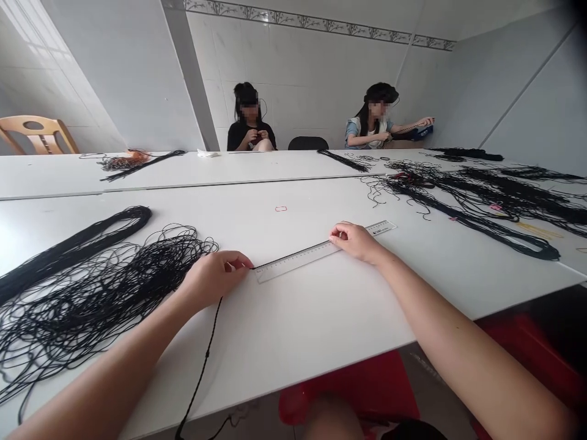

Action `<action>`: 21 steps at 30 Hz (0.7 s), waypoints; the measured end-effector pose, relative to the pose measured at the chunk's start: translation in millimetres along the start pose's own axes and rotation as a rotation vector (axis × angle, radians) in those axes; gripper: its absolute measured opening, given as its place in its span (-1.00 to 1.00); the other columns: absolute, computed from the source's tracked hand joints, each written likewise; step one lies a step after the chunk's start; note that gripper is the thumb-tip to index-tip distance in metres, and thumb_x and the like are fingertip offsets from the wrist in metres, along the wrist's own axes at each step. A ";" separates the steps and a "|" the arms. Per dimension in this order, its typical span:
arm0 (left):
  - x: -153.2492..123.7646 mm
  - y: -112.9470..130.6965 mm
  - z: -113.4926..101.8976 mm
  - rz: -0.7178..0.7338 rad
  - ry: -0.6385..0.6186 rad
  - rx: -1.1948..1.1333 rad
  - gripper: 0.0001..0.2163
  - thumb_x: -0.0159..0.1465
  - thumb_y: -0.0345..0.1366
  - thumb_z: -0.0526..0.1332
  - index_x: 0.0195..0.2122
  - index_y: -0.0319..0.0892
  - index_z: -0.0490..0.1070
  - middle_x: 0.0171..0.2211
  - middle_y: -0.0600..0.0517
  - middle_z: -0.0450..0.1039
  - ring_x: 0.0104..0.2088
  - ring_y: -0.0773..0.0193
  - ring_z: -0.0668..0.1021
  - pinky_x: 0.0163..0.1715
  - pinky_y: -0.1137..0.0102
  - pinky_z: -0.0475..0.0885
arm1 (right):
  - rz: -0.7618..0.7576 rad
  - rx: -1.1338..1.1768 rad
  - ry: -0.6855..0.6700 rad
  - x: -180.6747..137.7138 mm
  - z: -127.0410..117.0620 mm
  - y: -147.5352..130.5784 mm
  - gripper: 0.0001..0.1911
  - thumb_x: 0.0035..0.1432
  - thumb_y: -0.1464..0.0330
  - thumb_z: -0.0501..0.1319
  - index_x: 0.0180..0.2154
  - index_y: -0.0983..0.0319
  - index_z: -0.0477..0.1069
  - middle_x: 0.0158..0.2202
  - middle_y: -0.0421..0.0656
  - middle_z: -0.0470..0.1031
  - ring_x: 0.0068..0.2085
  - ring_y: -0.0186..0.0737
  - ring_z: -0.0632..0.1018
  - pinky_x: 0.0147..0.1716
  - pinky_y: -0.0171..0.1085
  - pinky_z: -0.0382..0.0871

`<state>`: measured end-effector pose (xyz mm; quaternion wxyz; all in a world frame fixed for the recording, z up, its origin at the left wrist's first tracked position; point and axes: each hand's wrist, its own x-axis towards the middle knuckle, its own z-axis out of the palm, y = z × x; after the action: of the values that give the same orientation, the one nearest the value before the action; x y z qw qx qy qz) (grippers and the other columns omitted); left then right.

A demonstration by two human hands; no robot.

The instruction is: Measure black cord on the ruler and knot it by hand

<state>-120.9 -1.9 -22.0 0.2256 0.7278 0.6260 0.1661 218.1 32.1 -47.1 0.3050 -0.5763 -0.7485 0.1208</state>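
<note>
A clear ruler [293,260] lies slantwise on the white table in front of me. Along its upper edge a black cord [288,252] is stretched straight between my two hands. My left hand [215,278] pinches the cord just off the ruler's left end. From beneath that hand the cord's braided, knotted length hangs over the table's front edge. My right hand [352,240] is closed in a pinch on the cord near the ruler's right part, resting over the ruler. The fingertips of both hands cover the gripped bits of cord.
Loose black cords [137,281] and a looped black bundle [82,244] lie at left. More black cord bundles [481,208] spread over the right side. A small pink outlined piece [280,209] lies beyond the ruler. Two people sit across the table; a red stool [358,391] stands below.
</note>
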 end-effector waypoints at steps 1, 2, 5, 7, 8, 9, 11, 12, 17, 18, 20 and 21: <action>0.0 0.2 -0.1 0.000 0.000 0.008 -0.74 0.09 -0.07 0.14 -0.30 0.00 0.54 -0.48 0.09 0.41 -0.58 0.33 0.36 -0.60 0.47 0.21 | -0.005 0.001 0.000 0.0 0.1 0.3 -0.88 0.06 0.31 0.15 -0.44 0.19 0.41 -0.37 -0.20 0.44 -0.39 -0.28 0.39 -0.38 -0.32 0.25; 0.0 0.5 -0.1 0.001 -0.001 0.016 -0.74 0.10 -0.06 0.14 -0.30 0.00 0.54 -0.48 0.09 0.40 -0.58 0.33 0.36 -0.60 0.47 0.21 | -0.008 0.000 -0.001 0.0 0.2 0.4 -0.89 0.07 0.32 0.15 -0.44 0.19 0.41 -0.37 -0.20 0.44 -0.39 -0.29 0.39 -0.38 -0.32 0.25; -0.4 1.3 -0.6 0.004 -0.001 0.032 -0.73 0.11 -0.06 0.14 -0.29 -0.02 0.54 -0.48 0.09 0.41 -0.56 0.33 0.37 -0.57 0.47 0.22 | -0.015 -0.007 -0.005 -0.4 0.1 0.2 -0.89 0.08 0.33 0.14 -0.44 0.18 0.40 -0.36 -0.20 0.44 -0.38 -0.29 0.40 -0.36 -0.32 0.25; -0.9 1.7 -1.1 0.004 -0.008 0.037 -0.72 0.12 -0.07 0.13 -0.27 -0.03 0.53 -0.47 0.10 0.41 -0.55 0.33 0.37 -0.55 0.46 0.22 | -0.022 -0.008 -0.002 -0.6 0.1 -0.1 -0.89 0.09 0.33 0.14 -0.44 0.18 0.39 -0.35 -0.20 0.44 -0.38 -0.29 0.40 -0.35 -0.32 0.26; -1.2 1.8 -1.3 0.001 -0.014 0.039 -0.72 0.13 -0.07 0.13 -0.26 -0.03 0.53 -0.47 0.10 0.41 -0.54 0.33 0.37 -0.54 0.46 0.22 | -0.025 -0.009 -0.001 -0.6 0.0 -0.3 -0.89 0.10 0.33 0.14 -0.44 0.18 0.39 -0.35 -0.20 0.44 -0.38 -0.29 0.41 -0.35 -0.32 0.26; -1.4 1.9 -1.5 -0.005 -0.016 0.040 -0.72 0.13 -0.07 0.13 -0.26 -0.03 0.53 -0.47 0.10 0.42 -0.54 0.33 0.37 -0.53 0.46 0.22 | -0.026 -0.010 -0.001 -0.6 0.0 -0.5 -0.89 0.10 0.33 0.14 -0.44 0.18 0.39 -0.35 -0.20 0.44 -0.38 -0.30 0.41 -0.35 -0.32 0.26; -1.7 1.8 -1.7 -0.017 -0.019 0.040 -0.73 0.13 -0.07 0.14 -0.26 -0.03 0.52 -0.47 0.11 0.41 -0.55 0.34 0.37 -0.53 0.46 0.22 | -0.026 -0.012 -0.003 -0.7 -0.2 -0.9 -0.89 0.10 0.34 0.14 -0.43 0.18 0.40 -0.35 -0.20 0.44 -0.38 -0.30 0.41 -0.35 -0.32 0.26; -1.7 1.8 -1.6 -0.019 -0.018 0.038 -0.73 0.12 -0.07 0.14 -0.25 -0.03 0.52 -0.48 0.11 0.41 -0.55 0.34 0.36 -0.54 0.46 0.22 | -0.026 -0.012 -0.005 -0.7 -0.4 -1.2 -0.89 0.10 0.34 0.14 -0.43 0.18 0.40 -0.35 -0.21 0.44 -0.37 -0.30 0.41 -0.35 -0.32 0.26; -1.1 1.5 -1.3 -0.017 -0.021 0.036 -0.72 0.12 -0.06 0.14 -0.25 -0.04 0.52 -0.47 0.11 0.41 -0.55 0.33 0.36 -0.54 0.46 0.22 | -0.027 -0.009 -0.014 -0.9 -1.6 -3.2 -0.90 0.09 0.36 0.14 -0.43 0.19 0.40 -0.35 -0.20 0.44 -0.38 -0.29 0.41 -0.34 -0.32 0.25; -1.1 1.7 -1.3 -0.019 -0.023 0.037 -0.72 0.12 -0.06 0.14 -0.25 -0.04 0.52 -0.48 0.11 0.41 -0.55 0.34 0.35 -0.54 0.46 0.21 | -0.027 -0.008 -0.015 -0.9 -1.8 -3.4 -0.90 0.09 0.36 0.14 -0.43 0.19 0.40 -0.35 -0.20 0.44 -0.38 -0.29 0.41 -0.34 -0.32 0.25; -1.4 2.1 -1.6 -0.015 -0.023 0.038 -0.71 0.13 -0.06 0.13 -0.24 -0.04 0.52 -0.48 0.11 0.40 -0.56 0.34 0.34 -0.55 0.46 0.21 | -0.026 -0.007 -0.015 -0.9 -1.8 -3.4 -0.90 0.09 0.36 0.14 -0.43 0.19 0.39 -0.35 -0.20 0.44 -0.37 -0.29 0.41 -0.35 -0.32 0.25; -1.6 2.3 -1.7 -0.009 -0.022 0.039 -0.71 0.13 -0.06 0.13 -0.24 -0.05 0.52 -0.48 0.11 0.40 -0.56 0.34 0.34 -0.55 0.46 0.20 | -0.026 -0.008 -0.013 -0.8 -1.8 -3.2 -0.90 0.09 0.36 0.14 -0.43 0.19 0.39 -0.35 -0.20 0.44 -0.37 -0.29 0.41 -0.35 -0.32 0.25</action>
<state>-120.1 -3.5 -19.2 0.2188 0.7309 0.6300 0.1448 216.7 30.1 -44.2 0.2995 -0.5668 -0.7584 0.1176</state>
